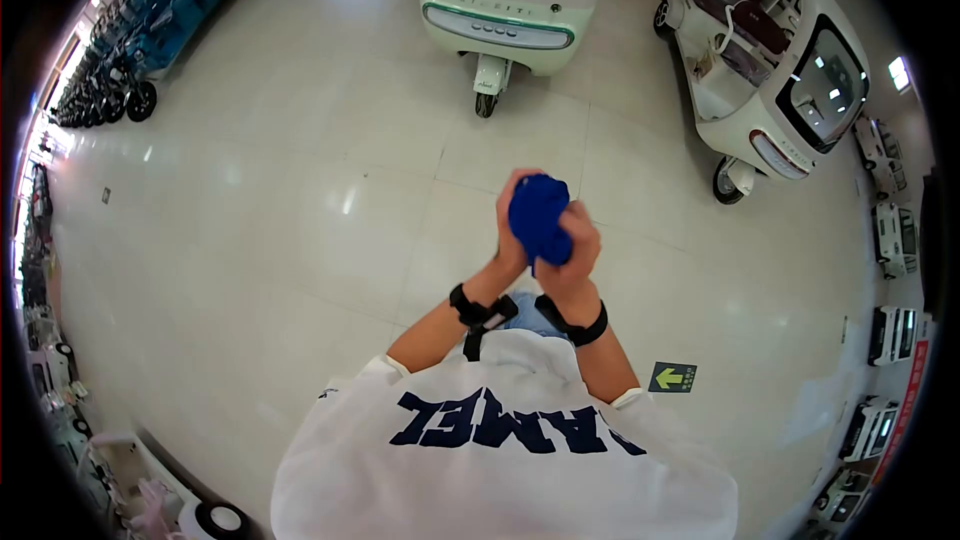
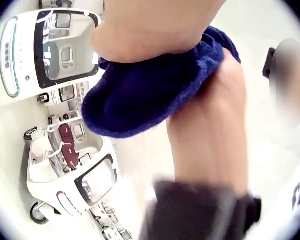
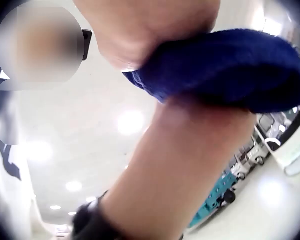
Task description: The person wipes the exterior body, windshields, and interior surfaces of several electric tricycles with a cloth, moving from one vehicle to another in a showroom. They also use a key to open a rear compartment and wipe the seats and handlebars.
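Hanging in the air in front of the torso, well above the floor (image 1: pixel 310 200), a bunched blue cloth (image 1: pixel 540 212) is gripped between the left hand (image 1: pixel 510 227) and the right hand (image 1: pixel 580 258). By the right hand the cloth is pinched along its near side, the fingers being curled onto it; by the left hand it is clasped from the opposite side, the fingertips being partly hidden behind the fabric. In the wrist views a rounded, soft edge of the cloth is seen sticking out past the grip. On each wrist a black strap (image 1: pixel 578 324) is worn, and a white shirt (image 1: pixel 500 500) with dark lettering is shown below. Ahead, a white three-wheeler (image 1: pixel 500 15) is parked; beside the right forearm, a green arrow sign (image 1: pixel 673 377) is set on the floor
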### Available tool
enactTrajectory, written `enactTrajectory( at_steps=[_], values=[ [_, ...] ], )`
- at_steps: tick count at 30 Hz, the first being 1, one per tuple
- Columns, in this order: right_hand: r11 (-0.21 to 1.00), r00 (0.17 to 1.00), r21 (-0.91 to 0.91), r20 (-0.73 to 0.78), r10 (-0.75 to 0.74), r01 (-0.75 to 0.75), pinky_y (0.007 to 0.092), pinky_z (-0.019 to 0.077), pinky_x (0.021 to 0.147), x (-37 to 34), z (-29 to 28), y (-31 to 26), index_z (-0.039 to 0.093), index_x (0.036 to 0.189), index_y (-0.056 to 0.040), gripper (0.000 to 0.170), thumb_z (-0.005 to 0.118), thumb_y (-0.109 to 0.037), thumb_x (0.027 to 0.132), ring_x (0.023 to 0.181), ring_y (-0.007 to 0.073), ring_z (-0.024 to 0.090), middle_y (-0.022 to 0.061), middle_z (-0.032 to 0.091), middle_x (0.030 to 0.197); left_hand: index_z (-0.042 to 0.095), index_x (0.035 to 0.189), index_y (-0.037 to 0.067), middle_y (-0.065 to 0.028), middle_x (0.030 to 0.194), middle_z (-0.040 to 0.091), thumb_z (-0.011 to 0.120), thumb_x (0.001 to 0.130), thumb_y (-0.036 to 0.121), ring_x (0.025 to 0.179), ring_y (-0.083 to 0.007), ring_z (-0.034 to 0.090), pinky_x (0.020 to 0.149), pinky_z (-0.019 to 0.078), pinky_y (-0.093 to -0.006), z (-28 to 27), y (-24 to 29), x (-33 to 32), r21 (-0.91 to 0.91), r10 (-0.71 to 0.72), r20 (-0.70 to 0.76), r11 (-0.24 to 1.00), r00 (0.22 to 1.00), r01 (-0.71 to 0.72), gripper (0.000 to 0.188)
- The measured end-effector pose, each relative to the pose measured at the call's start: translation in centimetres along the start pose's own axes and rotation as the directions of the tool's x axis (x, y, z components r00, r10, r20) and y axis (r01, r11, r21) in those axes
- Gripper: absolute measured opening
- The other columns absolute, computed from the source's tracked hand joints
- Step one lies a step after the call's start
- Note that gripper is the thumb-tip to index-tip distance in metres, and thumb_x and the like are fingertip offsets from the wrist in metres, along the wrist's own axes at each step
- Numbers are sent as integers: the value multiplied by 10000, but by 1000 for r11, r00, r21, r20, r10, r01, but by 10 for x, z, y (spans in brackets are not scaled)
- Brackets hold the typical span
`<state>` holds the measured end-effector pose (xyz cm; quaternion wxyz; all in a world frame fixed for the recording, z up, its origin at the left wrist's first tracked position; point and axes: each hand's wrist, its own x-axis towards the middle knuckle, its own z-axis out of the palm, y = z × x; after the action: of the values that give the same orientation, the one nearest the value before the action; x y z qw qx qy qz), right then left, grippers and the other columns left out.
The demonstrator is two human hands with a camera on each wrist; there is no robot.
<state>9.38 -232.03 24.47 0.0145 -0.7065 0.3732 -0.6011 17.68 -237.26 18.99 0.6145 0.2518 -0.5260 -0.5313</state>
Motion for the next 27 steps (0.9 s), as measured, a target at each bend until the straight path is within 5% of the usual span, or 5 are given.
enactTrajectory(
  at_steps=[1,7,11,14,27],
  values=[
    [998,992,-3,-109,-65,65,369,470,600,21,1,25,508,1144,-29,543,503,87,614,676,353,572,207,583,870,529,1187,-5,-61,1106,562,529,971,242,1014,-135,531,918,434,-289,15,-8,7,-324,-103,-53,943,993,81,328],
    [950,898,202,-328,295,-238,306,420,994,102,-5,195,473,1253,23,575,335,127,705,1053,204,572,118,587,1113,535,1124,6,-79,1068,572,587,922,173,996,-163,532,873,443,-301,44,-69,124,-31,17,-151,999,988,-22,267],
    [914,914,146,-95,394,-378,334,421,1014,156,-4,298,512,1271,7,637,334,170,682,1116,269,594,176,622,1173,541,1132,-10,-161,1071,594,625,877,136,984,-263,576,899,453,-364,53,-85,271,335,442,-38,850,896,-406,306],
    [820,851,229,127,509,-525,335,468,949,178,5,337,472,1331,-7,612,370,185,759,1058,263,609,177,623,1162,548,1144,1,-128,1050,617,552,932,110,973,-222,588,889,459,-320,63,-89,357,372,292,-100,898,951,-237,239],
    [985,988,138,-99,116,-101,372,510,795,333,34,571,591,1161,-76,592,420,137,636,889,370,605,190,600,1036,515,1160,-27,-140,987,606,471,1006,244,893,-197,554,805,452,-333,97,-267,525,229,183,-203,964,962,-135,315]
  ],
)
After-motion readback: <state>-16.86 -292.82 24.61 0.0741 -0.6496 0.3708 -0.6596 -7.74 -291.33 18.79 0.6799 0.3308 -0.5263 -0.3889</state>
